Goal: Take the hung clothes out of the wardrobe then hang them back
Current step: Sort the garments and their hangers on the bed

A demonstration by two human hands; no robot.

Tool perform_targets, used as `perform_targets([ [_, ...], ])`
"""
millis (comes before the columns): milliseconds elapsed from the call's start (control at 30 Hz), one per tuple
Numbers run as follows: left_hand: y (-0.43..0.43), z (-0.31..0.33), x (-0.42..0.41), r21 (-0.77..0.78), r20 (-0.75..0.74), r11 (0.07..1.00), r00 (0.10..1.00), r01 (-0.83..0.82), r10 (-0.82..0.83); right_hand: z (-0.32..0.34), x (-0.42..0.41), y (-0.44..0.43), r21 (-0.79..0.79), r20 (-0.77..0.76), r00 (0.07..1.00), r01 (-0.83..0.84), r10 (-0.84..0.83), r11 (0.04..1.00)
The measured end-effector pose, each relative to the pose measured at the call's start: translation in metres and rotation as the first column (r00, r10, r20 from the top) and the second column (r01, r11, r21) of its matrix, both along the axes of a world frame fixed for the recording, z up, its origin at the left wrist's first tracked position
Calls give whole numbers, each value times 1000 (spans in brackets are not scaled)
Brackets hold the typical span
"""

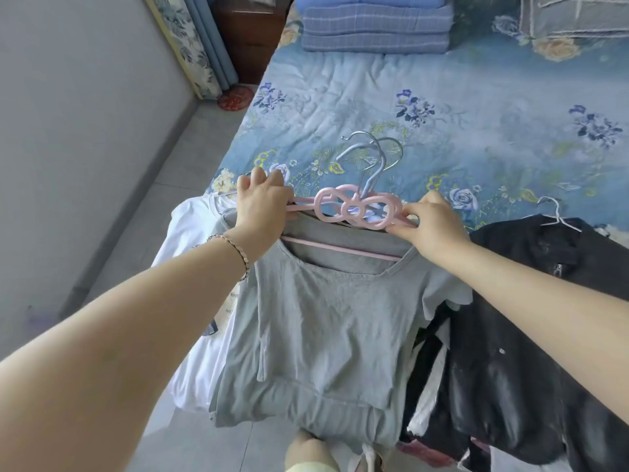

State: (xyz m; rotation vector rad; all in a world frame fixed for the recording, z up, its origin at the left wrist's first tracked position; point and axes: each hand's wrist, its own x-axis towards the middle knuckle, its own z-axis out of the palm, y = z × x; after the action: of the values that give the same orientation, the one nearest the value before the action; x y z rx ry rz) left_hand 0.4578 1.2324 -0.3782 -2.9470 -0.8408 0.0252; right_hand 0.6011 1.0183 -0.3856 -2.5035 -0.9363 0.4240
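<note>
The bed, covered by a blue flowered sheet, fills the upper right of the frame. A black jacket is laid at the lower right, over the bed's edge. At the centre a grey top is held up on two stacked pink hangers, partly overlapping a white shirt at the left. The hangers' left end is gripped by the left hand with curled fingers, and the right end is pinched by the right hand. The wardrobe is not seen. For a clean lift, the hangers are best held level and both hooks aligned, so that the wide neckline is not slipped off.
</note>
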Motion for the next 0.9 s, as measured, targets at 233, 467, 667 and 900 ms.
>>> perform_targets([
  [233,59,-100,90,-86,-175,995,984,-44,28,-84,66,68,-294,94,989,137,-114,946],
  [467,112,-217,151,-315,-282,938,958,-144,52,-200,114,132,-312,-127,938,272,-323,911],
  [667,124,-304,149,-575,-235,812,971,-107,-39,-280,118,135,-300,-302,931,114,-207,947],
  [900,80,-296,157,-531,-298,836,954,-140,-30,-288,89,87,-358,-463,866,14,-191,934],
])
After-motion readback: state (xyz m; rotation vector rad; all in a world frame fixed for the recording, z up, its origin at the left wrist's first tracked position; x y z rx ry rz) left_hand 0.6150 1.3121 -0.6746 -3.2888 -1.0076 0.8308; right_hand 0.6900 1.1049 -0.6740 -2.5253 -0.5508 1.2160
